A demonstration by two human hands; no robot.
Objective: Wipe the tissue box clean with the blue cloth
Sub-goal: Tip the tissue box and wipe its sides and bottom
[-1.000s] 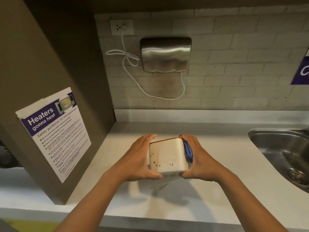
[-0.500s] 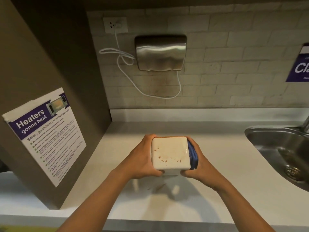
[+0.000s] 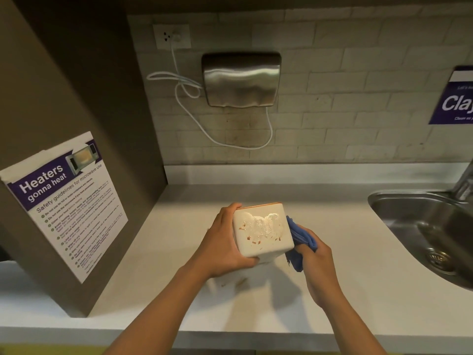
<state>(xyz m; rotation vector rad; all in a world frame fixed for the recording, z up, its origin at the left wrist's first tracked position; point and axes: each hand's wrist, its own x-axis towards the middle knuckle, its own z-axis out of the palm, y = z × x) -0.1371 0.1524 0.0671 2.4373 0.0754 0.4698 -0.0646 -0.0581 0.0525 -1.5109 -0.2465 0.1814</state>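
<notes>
A white cube-shaped tissue box point(image 3: 262, 230) is held above the counter, tilted with one stained face toward me. Reddish-brown specks and a wet shiny smear cover that face. My left hand point(image 3: 225, 242) grips the box from its left side, thumb at the lower front edge. My right hand point(image 3: 316, 257) holds a bunched blue cloth point(image 3: 299, 238) just off the box's right side, and the cloth touches the box's right edge.
A white counter point(image 3: 358, 290) lies below, with small brown stains point(image 3: 238, 283) under the box. A steel sink point(image 3: 432, 237) is at the right. A brown cabinet side with a poster point(image 3: 64, 203) stands at left. A hand dryer point(image 3: 242, 79) hangs on the tiled wall.
My right hand with the cloth has drawn back from the box's right side toward me. A wet smear now shows on the facing side of the box.
</notes>
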